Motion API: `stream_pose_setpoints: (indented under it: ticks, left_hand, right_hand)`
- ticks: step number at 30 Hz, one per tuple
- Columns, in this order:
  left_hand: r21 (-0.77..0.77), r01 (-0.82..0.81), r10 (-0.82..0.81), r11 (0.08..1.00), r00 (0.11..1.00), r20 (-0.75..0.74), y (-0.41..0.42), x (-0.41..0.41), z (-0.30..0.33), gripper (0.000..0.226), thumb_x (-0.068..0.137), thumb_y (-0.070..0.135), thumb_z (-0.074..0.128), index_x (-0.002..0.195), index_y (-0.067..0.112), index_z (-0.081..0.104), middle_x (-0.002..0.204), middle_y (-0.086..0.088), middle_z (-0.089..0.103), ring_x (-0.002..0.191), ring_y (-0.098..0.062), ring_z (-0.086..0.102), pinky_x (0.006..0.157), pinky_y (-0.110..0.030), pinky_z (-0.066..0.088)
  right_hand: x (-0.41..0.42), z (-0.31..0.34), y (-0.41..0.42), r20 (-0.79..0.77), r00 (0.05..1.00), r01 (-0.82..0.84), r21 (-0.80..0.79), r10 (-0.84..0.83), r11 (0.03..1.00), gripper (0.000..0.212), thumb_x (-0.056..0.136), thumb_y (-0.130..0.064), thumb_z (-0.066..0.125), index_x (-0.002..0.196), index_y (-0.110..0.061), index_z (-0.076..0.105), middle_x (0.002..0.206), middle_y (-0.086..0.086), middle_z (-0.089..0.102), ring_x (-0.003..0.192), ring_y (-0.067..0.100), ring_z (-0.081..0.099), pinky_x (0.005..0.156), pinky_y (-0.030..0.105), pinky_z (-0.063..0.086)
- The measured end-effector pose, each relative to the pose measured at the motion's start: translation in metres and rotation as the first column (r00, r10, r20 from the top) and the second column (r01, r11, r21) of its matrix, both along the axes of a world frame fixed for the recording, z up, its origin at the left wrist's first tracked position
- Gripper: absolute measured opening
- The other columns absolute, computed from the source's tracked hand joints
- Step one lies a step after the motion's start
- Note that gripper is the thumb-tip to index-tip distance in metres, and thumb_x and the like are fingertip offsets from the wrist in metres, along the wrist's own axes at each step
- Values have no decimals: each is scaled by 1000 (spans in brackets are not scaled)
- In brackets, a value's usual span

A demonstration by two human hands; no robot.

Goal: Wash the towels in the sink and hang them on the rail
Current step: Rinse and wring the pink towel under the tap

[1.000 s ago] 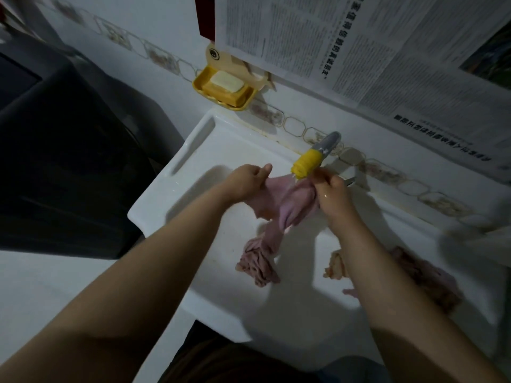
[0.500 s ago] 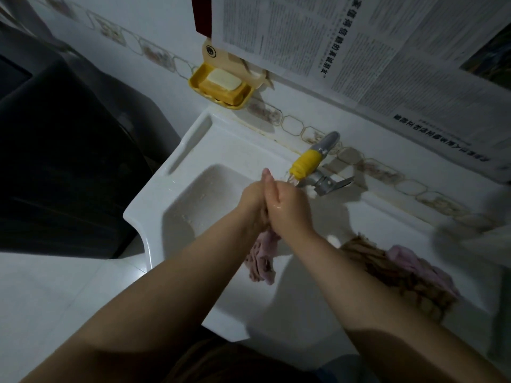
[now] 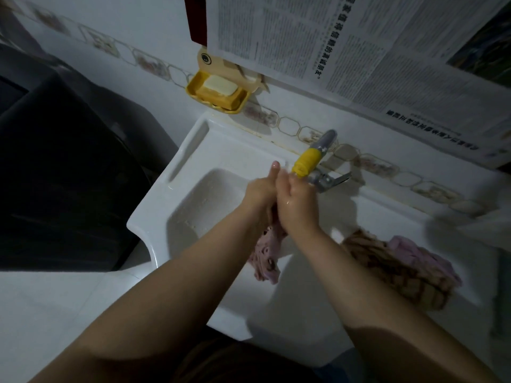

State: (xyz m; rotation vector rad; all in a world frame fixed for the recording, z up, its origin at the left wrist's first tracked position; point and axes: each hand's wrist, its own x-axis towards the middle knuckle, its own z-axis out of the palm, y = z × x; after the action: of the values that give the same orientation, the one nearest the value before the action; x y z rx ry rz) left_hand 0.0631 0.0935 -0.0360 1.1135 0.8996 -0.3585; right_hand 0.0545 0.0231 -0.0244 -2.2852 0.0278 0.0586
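Note:
My left hand (image 3: 261,189) and my right hand (image 3: 297,201) are pressed palm to palm over the white sink (image 3: 154,214), just under the yellow-tipped tap (image 3: 305,161). A wet pink towel (image 3: 265,255) is squeezed between the palms, and its crumpled end hangs down below my wrists into the basin. The fingers of both hands point up toward the tap and look fairly straight. The part of the towel between the palms is hidden.
A brown checked towel (image 3: 387,268) and another pink towel (image 3: 427,257) lie heaped on the sink's right side. A yellow soap dish (image 3: 218,91) with soap hangs on the wall, under newspaper sheets (image 3: 359,51). A dark appliance (image 3: 55,175) stands at left. No rail is in view.
A second ago my hands were apart, holding the towel stretched under the tap. They have come together and now press the towel between them. The view shifted slightly.

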Motion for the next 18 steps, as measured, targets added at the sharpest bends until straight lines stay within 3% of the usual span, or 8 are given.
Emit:
stream_pose_setpoints:
  ticks: [2,4,6,8,11,13,15,18]
  left_hand:
    - [0,37,-37,999,999,-15,5,-2,0,62,88,63,49,90,3,66,84,-15,70,82,-29,68,79,-41,57]
    - [-32,173,-173,984,985,26,5,-7,-2,66,89,65,43,88,4,68,88,-17,71,85,-30,69,83,-43,56]
    - [-60,287,-284,956,958,48,11,-11,2,72,88,67,44,97,1,69,98,-18,72,95,-32,69,93,-45,53]
    - [-74,362,-355,929,931,88,34,-11,4,63,88,57,54,105,-2,67,103,-19,71,99,-32,68,93,-42,53]
    - [-107,376,-346,920,910,227,66,-11,0,38,96,28,55,114,-4,62,114,-23,64,100,-31,64,93,-38,51]
    - [-73,296,-273,952,934,230,71,-8,-2,29,99,25,49,105,0,64,107,-22,64,95,-28,60,93,-40,48]
    - [-21,214,-208,977,963,170,67,-3,0,31,101,29,46,92,4,63,94,-19,64,88,-27,59,86,-38,49]
    - [5,260,-259,966,962,90,39,-8,10,40,100,30,45,71,6,56,61,-13,57,52,-21,56,50,-24,46]
  right_hand:
    - [-9,-2,4,39,999,-7,-45,8,999,42,99,-32,44,68,-8,58,63,12,59,60,26,54,57,32,36]
    - [8,-9,-5,-47,995,87,-73,-91,993,37,97,-31,47,77,-3,62,76,18,64,72,31,60,63,34,42]
    - [27,-11,-20,-161,972,169,-10,-169,986,24,94,-20,50,83,-2,61,89,21,65,83,32,62,67,30,40]
    - [33,-7,-29,-251,946,238,104,-206,966,19,94,-16,50,81,-6,61,85,18,63,82,29,60,69,26,37]
    - [30,3,-32,-353,902,346,249,-248,905,23,93,-26,52,82,-10,65,82,10,65,79,26,60,67,27,43]
    - [19,6,-25,-372,903,329,276,-216,903,23,92,-25,53,75,-17,66,75,3,65,76,21,61,63,25,46]
    - [3,0,-10,-305,944,210,270,-123,940,28,93,-31,55,71,-16,63,69,-1,63,69,12,58,63,22,45]
    - [-4,-12,8,-148,986,94,157,-70,983,44,91,-44,56,59,-14,52,56,4,54,57,15,52,60,30,43]
